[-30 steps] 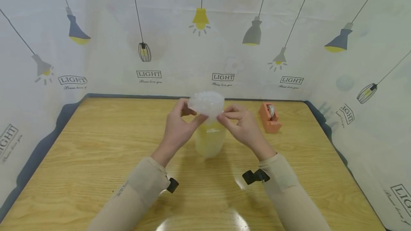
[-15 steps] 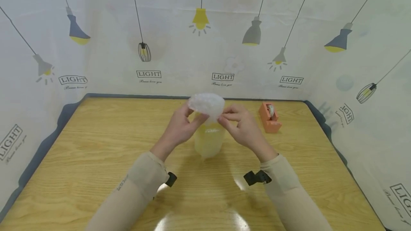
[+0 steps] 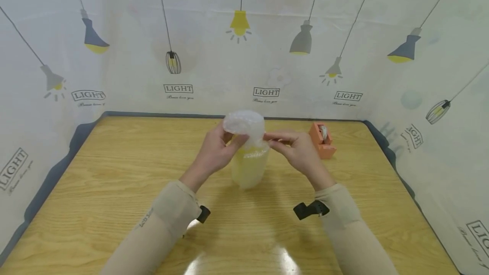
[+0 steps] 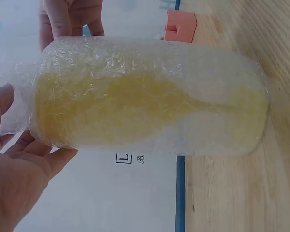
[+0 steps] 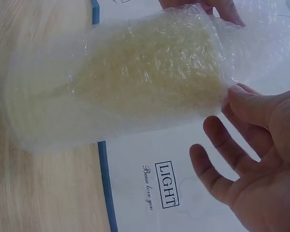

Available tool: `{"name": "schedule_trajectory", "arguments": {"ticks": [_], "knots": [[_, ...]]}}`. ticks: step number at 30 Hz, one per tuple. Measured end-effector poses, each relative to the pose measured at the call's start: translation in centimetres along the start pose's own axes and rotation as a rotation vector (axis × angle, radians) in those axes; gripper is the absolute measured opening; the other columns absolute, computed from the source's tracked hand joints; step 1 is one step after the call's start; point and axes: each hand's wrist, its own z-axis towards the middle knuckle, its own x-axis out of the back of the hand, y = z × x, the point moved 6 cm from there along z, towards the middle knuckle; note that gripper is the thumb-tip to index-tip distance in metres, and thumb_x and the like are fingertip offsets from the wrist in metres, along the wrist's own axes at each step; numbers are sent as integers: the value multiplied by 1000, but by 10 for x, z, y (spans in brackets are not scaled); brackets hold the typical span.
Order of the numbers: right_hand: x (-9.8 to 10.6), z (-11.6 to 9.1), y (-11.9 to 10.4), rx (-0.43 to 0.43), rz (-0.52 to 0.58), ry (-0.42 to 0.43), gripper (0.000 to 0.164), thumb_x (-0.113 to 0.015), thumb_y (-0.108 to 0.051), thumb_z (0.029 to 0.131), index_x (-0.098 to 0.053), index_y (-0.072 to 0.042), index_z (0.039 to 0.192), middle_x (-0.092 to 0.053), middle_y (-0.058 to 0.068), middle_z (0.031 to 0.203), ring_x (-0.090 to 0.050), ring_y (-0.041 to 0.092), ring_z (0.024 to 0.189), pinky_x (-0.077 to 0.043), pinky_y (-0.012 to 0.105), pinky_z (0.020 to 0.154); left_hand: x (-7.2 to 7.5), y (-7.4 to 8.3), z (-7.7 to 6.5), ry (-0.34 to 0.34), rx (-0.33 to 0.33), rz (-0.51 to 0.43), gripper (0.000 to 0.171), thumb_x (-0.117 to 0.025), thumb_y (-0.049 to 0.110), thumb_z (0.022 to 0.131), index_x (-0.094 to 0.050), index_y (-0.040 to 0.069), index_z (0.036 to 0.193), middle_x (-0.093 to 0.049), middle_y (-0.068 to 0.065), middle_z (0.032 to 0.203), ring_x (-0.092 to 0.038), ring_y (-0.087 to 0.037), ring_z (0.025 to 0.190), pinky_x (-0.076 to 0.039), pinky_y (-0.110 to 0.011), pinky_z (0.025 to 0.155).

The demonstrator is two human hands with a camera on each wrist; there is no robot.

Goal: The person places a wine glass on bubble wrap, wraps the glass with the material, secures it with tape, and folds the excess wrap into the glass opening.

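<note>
A yellow stemmed glass (image 4: 135, 101) stands upright on the table, wrapped in a cylinder of clear bubble wrap (image 3: 250, 169). Through the film I see its bowl, thin stem and round foot. The wrap's loose top end flops over to the left above the rim. My left hand (image 3: 217, 147) holds that top end from the left, thumb in front and fingers behind. On the right side, at rim height, my right hand (image 3: 296, 150) pinches the bubble wrap between thumb and index finger. Its other fingers are spread apart from the wrap in the right wrist view (image 5: 251, 150).
An orange tape dispenser (image 3: 322, 141) with a roll of tape stands at the back right of the wooden table (image 3: 114, 173). Behind the table hangs a pale backdrop (image 3: 214, 63) printed with lamps. Each wrist wears a black camera mount (image 3: 311, 210).
My right hand has moved slightly to the right, its fingers straighter on the wrap's edge. The loose top of the bubble wrap has shifted a little left. My left hand keeps its hold.
</note>
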Motion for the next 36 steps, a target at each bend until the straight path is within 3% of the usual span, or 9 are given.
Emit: {"name": "schedule_trajectory", "arguments": {"ticks": [3, 6, 10, 13, 15, 19, 23, 27, 36], "knots": [[0, 2, 1, -43, -7, 6, 20, -73, -4, 95, -78, 1, 114, -76, 16, 114, -73, 31, 105, -61, 40, 90, -1, -1, 0, -2, 10, 6, 42, -67, 11, 101, -55, 3, 139, -63, -13, 136, -58, -28, 133, -48, -36, 113], [-1, 5, 0, -72, -23, 5, 16, -73, -4, 95, -78, 1, 110, -77, 16, 109, -73, 29, 98, -62, 41, 86, -2, -1, -1, -2, 12, 12, 41, -68, 10, 100, -56, 2, 138, -64, -14, 135, -59, -28, 133, -47, -37, 113], [-2, 7, -3, -55, -54, 11, 14, -73, -3, 94, -77, -1, 107, -77, 13, 101, -70, 25, 89, -59, 38, 82, -4, 0, -1, 3, -5, 2, 40, -69, 7, 98, -57, 0, 136, -65, -16, 133, -60, -29, 131, -48, -37, 113], [-2, 7, -5, -25, -52, 17, 23, -72, 0, 93, -74, -2, 116, -76, 12, 97, -69, 24, 86, -58, 39, 82, -4, 1, 0, 9, -17, 6, 40, -70, 6, 98, -58, -2, 135, -65, -18, 133, -60, -31, 130, -48, -37, 113], [-3, 7, -6, 0, -55, 16, 34, -71, 1, 93, -70, -2, 126, -75, 12, 97, -68, 24, 85, -59, 41, 82, -4, 2, 0, 10, -21, 44, 39, -70, 7, 98, -59, -2, 134, -66, -18, 133, -60, -31, 131, -47, -39, 114], [-4, 7, -7, 51, -87, -1, 39, -71, 3, 93, -68, -2, 131, -71, 13, 103, -66, 23, 84, -59, 44, 83, -3, 3, 0, 10, -7, 173, 39, -70, 17, 99, -62, 1, 134, -68, -15, 133, -60, -31, 131, -46, -46, 115], [-3, 7, -10, 103, -117, -16, 34, -73, 3, 92, -71, 3, 127, -65, 18, 123, -66, 32, 102, -59, 51, 88, -3, 1, 1, 3, 10, 252, 40, -69, 23, 100, -63, 4, 135, -68, -14, 134, -61, -31, 131, -45, -51, 114], [-2, 7, -13, 116, -165, -30, 36, -74, 2, 92, -71, 3, 128, -64, 20, 137, -62, 38, 125, -56, 55, 98, -3, 0, 1, -5, 0, 245, 41, -69, 22, 100, -62, 4, 136, -68, -14, 134, -61, -30, 130, -45, -51, 114], [-7, 9, -22, 150, -362, -66, 32, -72, 0, 93, -73, -1, 126, -69, 19, 132, -62, 38, 127, -53, 54, 104, -1, -5, -1, 1, -48, 231, 45, -71, 19, 99, -59, 3, 139, -66, -14, 135, -60, -31, 129, -47, -49, 113]]}}
